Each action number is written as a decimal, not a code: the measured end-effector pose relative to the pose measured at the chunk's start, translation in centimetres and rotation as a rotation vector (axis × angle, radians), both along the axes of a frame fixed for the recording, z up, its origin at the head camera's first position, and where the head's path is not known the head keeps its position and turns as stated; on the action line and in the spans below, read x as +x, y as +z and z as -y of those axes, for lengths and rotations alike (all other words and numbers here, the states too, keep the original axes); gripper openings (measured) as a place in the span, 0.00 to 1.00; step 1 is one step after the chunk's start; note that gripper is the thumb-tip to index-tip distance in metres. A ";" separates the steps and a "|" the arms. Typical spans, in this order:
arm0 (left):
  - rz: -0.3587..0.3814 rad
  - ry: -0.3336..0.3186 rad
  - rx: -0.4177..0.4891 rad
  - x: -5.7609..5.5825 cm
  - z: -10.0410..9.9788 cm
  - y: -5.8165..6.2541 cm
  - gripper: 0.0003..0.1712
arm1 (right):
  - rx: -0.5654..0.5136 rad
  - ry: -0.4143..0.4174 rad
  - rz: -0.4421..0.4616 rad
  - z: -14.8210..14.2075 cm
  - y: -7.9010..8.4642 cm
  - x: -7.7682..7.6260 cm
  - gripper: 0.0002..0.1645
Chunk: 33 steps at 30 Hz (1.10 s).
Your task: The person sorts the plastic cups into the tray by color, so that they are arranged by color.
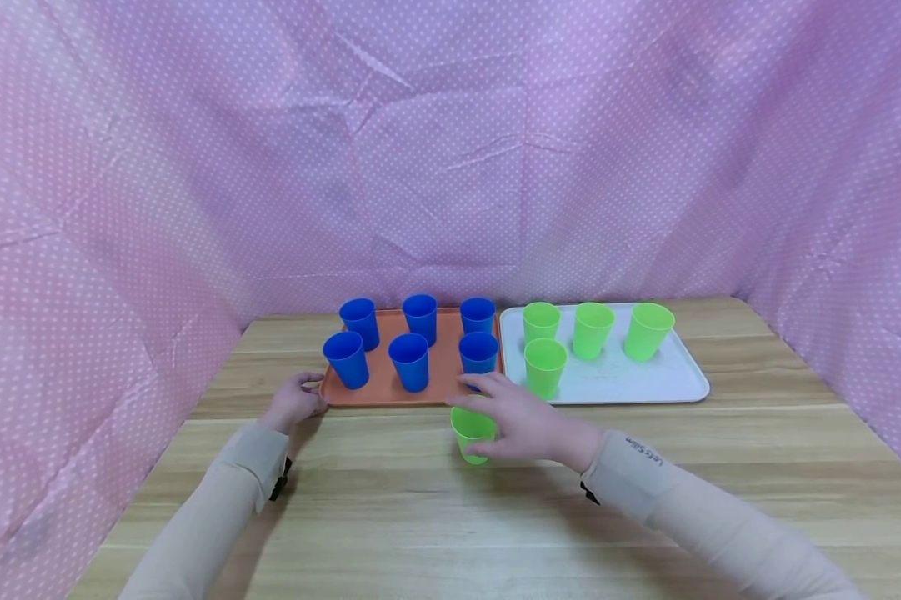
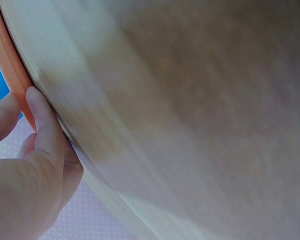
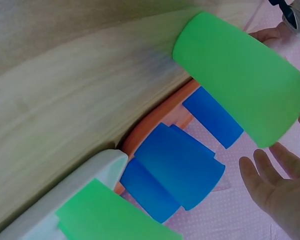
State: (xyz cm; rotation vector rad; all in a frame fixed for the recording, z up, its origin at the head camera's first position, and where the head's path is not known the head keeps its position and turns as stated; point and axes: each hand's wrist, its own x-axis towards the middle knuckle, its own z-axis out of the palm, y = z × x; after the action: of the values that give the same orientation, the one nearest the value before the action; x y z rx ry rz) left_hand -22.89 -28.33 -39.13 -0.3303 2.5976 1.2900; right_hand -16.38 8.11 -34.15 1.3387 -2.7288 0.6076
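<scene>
My left hand (image 1: 297,403) is at the near left corner of the orange tray (image 1: 375,395), pinching its rim (image 2: 21,82) between thumb and fingers. Several blue cups (image 1: 408,363) stand upright on this tray in two rows. In front of the trays, a green cup (image 1: 473,433) is on the wooden table. Around its right side reaches my right hand (image 1: 528,421), with fingers spread and extended. The right wrist view shows these fingers by the upper part of the green cup (image 3: 240,75); firm contact cannot be made out.
Against the orange tray's right side lies a white tray (image 1: 623,383) holding several green cups (image 1: 591,331), most along the back and one at front left. The wooden table (image 1: 390,517) ends at a pink polka-dot cloth (image 1: 450,167) behind and at both sides.
</scene>
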 end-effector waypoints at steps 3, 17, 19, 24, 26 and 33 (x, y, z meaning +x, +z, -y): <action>-0.002 0.001 0.010 0.0 0.0 0.0 0.31 | 0.012 0.001 0.004 0.1 -0.2 0.1 0.39; 0.005 0.001 0.014 0.0 -0.1 0.0 0.31 | 0.077 -0.004 0.001 0.4 -0.8 0.0 0.35; 0.005 0.000 0.013 0.0 0.0 0.0 0.31 | 0.081 -0.004 0.000 0.4 -0.9 0.0 0.34; 0.008 -0.003 0.018 -0.1 0.1 0.1 0.31 | 0.084 -0.004 0.008 0.3 -1.1 0.0 0.34; 0.010 -0.005 0.022 -0.1 0.1 0.1 0.31 | 0.087 -0.004 0.010 0.3 -1.1 0.0 0.34; 0.010 -0.001 0.020 -0.1 0.0 0.1 0.31 | 0.097 -0.007 0.018 0.1 -1.3 0.0 0.35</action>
State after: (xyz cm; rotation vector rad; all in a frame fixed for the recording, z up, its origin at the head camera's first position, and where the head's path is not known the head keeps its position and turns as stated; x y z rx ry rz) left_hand -23.03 -28.31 -38.98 -0.3305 2.5742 1.3101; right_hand -16.37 7.98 -35.41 1.3487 -2.8101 0.4943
